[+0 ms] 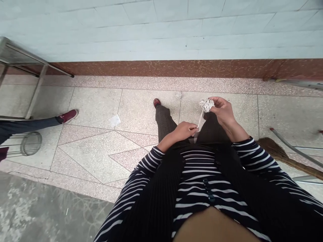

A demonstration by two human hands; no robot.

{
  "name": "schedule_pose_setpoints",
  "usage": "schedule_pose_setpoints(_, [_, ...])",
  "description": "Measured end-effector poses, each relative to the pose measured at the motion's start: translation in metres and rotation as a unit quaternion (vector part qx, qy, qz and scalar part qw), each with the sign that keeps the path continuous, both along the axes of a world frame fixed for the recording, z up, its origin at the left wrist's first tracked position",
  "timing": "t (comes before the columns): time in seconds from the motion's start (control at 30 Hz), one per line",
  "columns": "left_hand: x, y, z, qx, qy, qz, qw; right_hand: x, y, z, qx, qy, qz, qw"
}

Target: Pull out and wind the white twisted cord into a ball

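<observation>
A knotted ball of white cord with dark flecks (208,105) sits in my right hand (224,112), whose fingers and thumb close on its right side. From the ball a white cord (201,119) runs down and to the left to my left hand (185,130). The fingertips of that hand pinch the cord's lower part near my lap. On the floor beyond my knees lies a second white cord ball (178,95), apart from both hands.
A metal-framed stool (37,87) and a person's leg with a red shoe (69,116) are at left, near a wire stand (31,144). White paper (115,120) lies on the tiles. At right are a broom (274,149) and metal tube legs (285,143). A tiled wall (161,37) stands ahead.
</observation>
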State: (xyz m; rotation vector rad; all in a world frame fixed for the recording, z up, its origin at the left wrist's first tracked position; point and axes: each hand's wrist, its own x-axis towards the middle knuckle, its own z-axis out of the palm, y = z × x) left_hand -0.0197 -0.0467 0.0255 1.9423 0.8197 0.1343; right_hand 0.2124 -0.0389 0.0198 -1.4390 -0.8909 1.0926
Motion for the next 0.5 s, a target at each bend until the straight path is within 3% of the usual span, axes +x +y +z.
schedule_pose_setpoints(0.1, [-0.004, 0.003, 0.014, 0.074, 0.000, -0.022, 0.997, -0.005, 0.001, -0.016, -0.001, -0.134, 0.022, 0.991])
schedule_pose_setpoints(0.23, [-0.006, 0.023, 0.029, 0.195, -0.001, -0.023, 0.981, -0.027, -0.028, -0.019, -0.019, -0.221, 0.149, 0.964])
schedule_pose_setpoints(0.33, [-0.007, 0.041, 0.028, 0.214, -0.010, -0.030, 0.976, -0.037, -0.054, -0.006, -0.042, -0.142, 0.203, 0.968])
schedule_pose_setpoints(0.5, [-0.004, 0.043, 0.001, 0.119, -0.023, 0.042, 0.992, -0.032, -0.070, 0.027, -0.059, 0.039, 0.177, 0.982])
